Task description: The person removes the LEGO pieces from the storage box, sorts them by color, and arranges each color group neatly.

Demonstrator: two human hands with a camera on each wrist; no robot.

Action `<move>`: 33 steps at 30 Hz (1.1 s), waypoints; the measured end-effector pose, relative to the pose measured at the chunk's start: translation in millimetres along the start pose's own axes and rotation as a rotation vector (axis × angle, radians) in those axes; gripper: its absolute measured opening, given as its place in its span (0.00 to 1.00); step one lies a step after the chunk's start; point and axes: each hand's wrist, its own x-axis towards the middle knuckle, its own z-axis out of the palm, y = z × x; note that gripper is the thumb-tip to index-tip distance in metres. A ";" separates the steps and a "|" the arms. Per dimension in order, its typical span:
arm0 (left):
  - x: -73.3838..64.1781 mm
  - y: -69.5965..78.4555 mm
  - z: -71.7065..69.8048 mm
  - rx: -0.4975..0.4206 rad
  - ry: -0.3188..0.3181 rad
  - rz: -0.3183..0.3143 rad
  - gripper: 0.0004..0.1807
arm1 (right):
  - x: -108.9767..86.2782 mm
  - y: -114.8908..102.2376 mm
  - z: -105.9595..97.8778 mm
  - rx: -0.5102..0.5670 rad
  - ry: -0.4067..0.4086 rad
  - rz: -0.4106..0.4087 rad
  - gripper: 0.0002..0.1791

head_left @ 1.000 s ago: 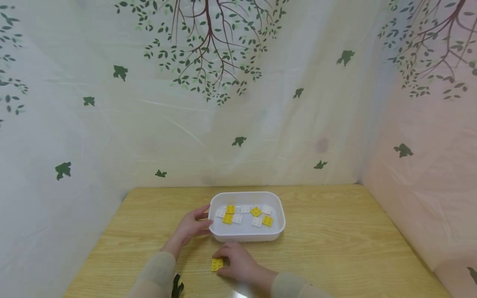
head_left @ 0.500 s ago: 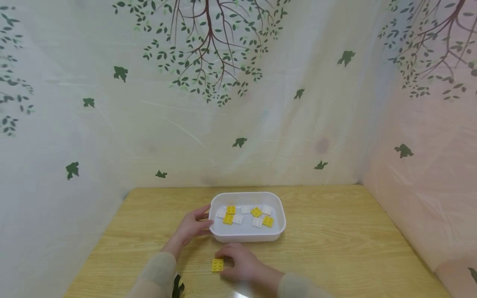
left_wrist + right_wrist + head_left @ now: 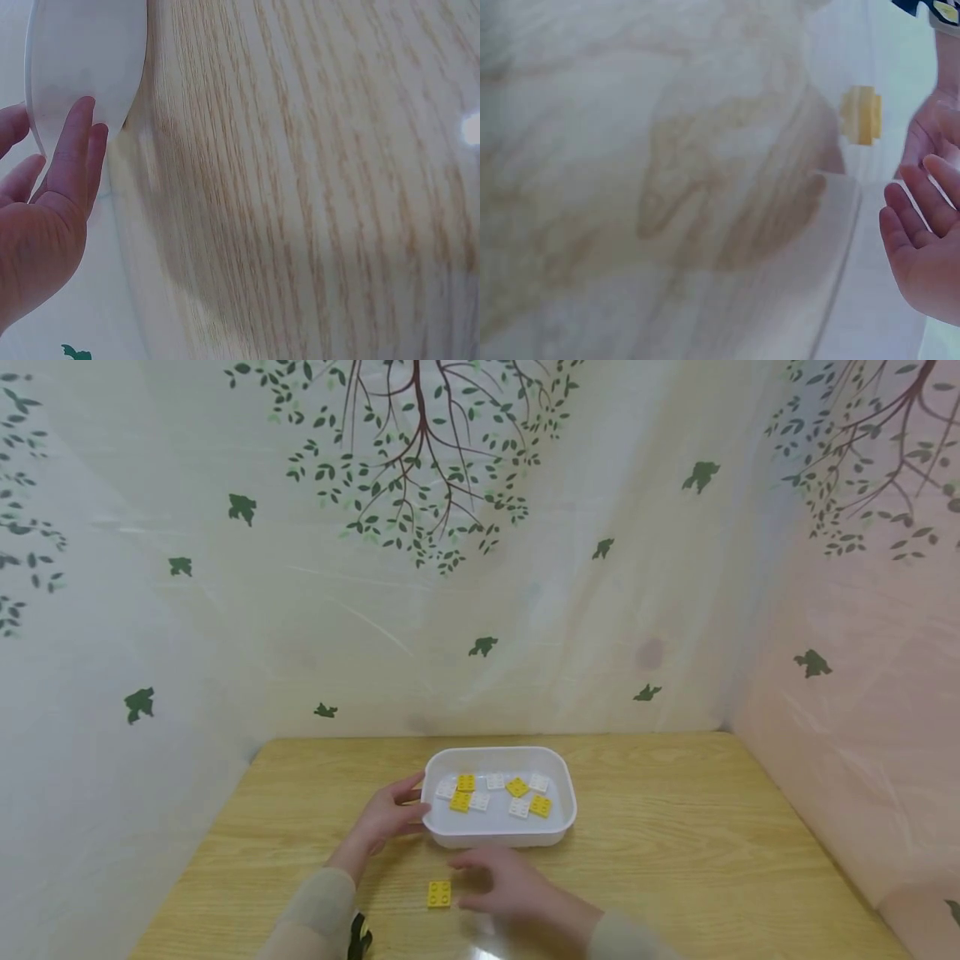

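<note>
One white plastic tub (image 3: 498, 840) at the left hand (image 3: 388, 815) contains four yellow four-stud toy bricks (image 3: 540, 807) and five white bricks (image 3: 519, 808); one further yellow brick (image 3: 439, 894) lies just beside the right hand (image 3: 506, 880).

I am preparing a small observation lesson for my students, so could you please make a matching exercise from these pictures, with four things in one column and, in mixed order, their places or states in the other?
Things:
1. white container
2. left hand
3. right hand
4. lone yellow brick

Places or states:
A. touches the container's left end
B. lies on the wooden table, outside the container
C. has yellow and white bricks inside
D. holds nothing, just right of the lone brick

Right pairs: 1-C, 2-A, 3-D, 4-B.
</note>
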 end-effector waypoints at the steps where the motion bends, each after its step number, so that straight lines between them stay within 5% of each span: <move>1: -0.8 0.1 0.3 0.001 -0.001 0.005 0.34 | -0.7 -0.4 -2.5 0.006 -0.003 -0.008 0.26; 12: -8.4 0.1 3.4 -0.024 0.009 0.012 0.34 | -5.5 -5.6 -31.4 0.061 -0.039 -0.126 0.24; 21: -11.0 -2.4 5.4 -0.006 0.024 0.007 0.34 | -2.0 -4.9 -59.4 0.123 -0.022 -0.079 0.24; 33: -17.0 -4.3 9.8 0.014 0.035 0.005 0.34 | 3.2 17.8 -81.5 0.017 0.037 -0.068 0.23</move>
